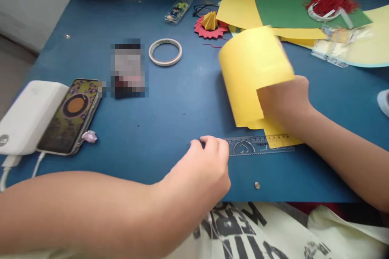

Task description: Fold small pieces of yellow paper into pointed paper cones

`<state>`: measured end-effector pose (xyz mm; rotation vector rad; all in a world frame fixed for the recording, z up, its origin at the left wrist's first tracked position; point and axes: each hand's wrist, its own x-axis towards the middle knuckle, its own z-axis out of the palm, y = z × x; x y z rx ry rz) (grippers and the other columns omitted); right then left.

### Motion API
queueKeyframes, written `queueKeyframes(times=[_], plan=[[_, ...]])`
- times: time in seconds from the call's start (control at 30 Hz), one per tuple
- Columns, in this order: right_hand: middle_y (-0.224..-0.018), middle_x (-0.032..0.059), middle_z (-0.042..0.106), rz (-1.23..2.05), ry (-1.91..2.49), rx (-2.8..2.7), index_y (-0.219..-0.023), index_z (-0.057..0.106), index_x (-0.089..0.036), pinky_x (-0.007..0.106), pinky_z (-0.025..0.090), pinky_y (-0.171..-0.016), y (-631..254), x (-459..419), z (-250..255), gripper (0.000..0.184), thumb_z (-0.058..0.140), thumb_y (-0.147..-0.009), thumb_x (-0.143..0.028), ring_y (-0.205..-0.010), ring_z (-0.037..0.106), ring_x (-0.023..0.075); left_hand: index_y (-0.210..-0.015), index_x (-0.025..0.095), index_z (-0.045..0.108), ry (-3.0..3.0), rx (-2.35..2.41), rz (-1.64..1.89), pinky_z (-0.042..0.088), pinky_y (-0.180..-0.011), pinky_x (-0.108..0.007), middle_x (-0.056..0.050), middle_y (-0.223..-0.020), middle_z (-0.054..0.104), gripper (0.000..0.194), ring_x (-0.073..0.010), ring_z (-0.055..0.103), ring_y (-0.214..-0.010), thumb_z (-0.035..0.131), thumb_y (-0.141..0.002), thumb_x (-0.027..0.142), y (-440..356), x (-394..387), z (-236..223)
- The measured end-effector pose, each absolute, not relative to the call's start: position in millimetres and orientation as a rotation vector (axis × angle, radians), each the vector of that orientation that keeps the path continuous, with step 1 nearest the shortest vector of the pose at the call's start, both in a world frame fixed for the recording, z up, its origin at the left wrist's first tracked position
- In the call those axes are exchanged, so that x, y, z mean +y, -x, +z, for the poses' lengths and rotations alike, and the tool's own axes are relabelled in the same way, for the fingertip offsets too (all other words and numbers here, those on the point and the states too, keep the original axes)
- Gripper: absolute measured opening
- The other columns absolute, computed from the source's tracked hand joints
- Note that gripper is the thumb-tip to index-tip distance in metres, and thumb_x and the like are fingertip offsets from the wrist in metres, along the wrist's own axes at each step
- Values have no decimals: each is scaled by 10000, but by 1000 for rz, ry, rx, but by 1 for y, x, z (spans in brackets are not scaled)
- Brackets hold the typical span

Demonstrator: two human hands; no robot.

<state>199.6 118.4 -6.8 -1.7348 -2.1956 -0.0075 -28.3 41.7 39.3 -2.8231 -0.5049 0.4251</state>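
A sheet of yellow paper (252, 68), bent into a wide curl, rises above the blue table. My right hand (287, 99) grips it from the right, with the fingers partly hidden behind the paper. A clear plastic ruler (243, 147) lies flat near the table's front edge, and a yellow flap covers part of its right end. My left hand (209, 162) is closed over the ruler's left end, its fingers curled down around it.
A tape roll (165, 52) lies mid-table. On the left are a phone (74, 115) and a white power bank (30, 113). At the back sit a red-and-yellow paper piece (210, 26), green paper (282, 4) and red threads (332, 4). A blurred dark item (127, 68) lies left of the tape.
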Motion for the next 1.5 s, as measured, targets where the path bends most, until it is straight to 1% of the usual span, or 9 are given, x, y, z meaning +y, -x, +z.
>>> queueKeyframes(times=[0.13, 0.3, 0.47, 0.67, 0.9, 1.1, 1.2, 1.37, 1.5], plan=[[-1025, 177, 627, -429, 1466, -2493, -1211, 536, -114, 330, 362, -653, -192, 117, -8, 449, 413, -918, -431, -887, 587, 256, -1109, 96, 650, 2756, -626, 398, 517, -632, -332, -185, -1048, 617, 357, -278, 588, -917, 497, -786, 98, 26, 42, 37], [-1301, 89, 516, -171, 942, -2766, -1285, 478, -240, 431, 345, -918, -185, 116, -16, 434, 392, -924, -466, -1167, 467, 264, -1068, 61, 661, 2691, -655, 439, 526, -637, -339, -197, -970, 634, 374, -270, 611, -843, 463, -753, 28, 23, 45, 33], [-1340, 100, 477, -7, 995, -2783, -1316, 461, -231, 469, 322, -929, -183, 114, -14, 499, 386, -910, -512, -1201, 424, 295, -1031, 42, 678, 2717, -623, 443, 536, -602, -351, -242, -997, 632, 373, -322, 613, -897, 472, -722, 13, 23, 43, 35], [-1363, 107, 447, 75, 1053, -2784, -1329, 448, -244, 492, 299, -950, -182, 112, -11, 519, 393, -899, -530, -1216, 402, 309, -969, 61, 708, 2741, -533, 434, 493, -459, -285, -219, -918, 669, 372, -296, 650, -780, 454, -705, -7, 21, 47, 39], [-1366, 101, 440, 129, 1091, -2781, -1330, 446, -252, 488, 291, -959, -180, 111, -8, 510, 373, -907, -528, -1243, 376, 301, -1124, -28, 617, 2656, -524, 279, 567, -576, -328, -252, -918, 687, 399, -314, 683, -796, 479, -752, 20, 19, 44, 30], [-1405, 66, 405, 236, 1156, -2798, -1349, 413, -294, 491, 272, -983, -182, 111, -4, 494, 358, -915, -523, -1277, 351, 279, -1024, -58, 655, 2586, -680, 94, 601, -713, -423, -242, -931, 695, 341, -355, 682, -858, 461, -804, 115, 39, 19, 41], [-1411, 65, 401, 244, 1158, -2786, -1352, 409, -292, 489, 263, -991, -183, 111, -5, 497, 359, -915, -524, -1282, 348, 277, -973, -7, 678, 2678, -488, -67, 603, -687, -370, -187, -906, 709, 356, -303, 691, -828, 383, -845, 146, 56, 18, 58], [-1408, 80, 405, 220, 1151, -2773, -1361, 400, -272, 488, 258, -999, -182, 110, -8, 506, 354, -918, -513, -1289, 340, 284, -982, 52, 692, 2797, -680, -400, 521, -932, -441, -147, -1030, 693, 400, -305, 630, -1032, 317, -848, 94, 61, 66, 81], [-1409, 77, 405, 189, 1161, -2775, -1354, 405, -272, 485, 262, -990, -180, 108, -9, 495, 322, -928, -511, -1285, 345, 281, -915, 185, 715, 3105, -548, -250, 528, -934, -355, -17, -1106, 682, 448, -210, 628, -1059, 277, -877, 102, 63, 129, 73]])
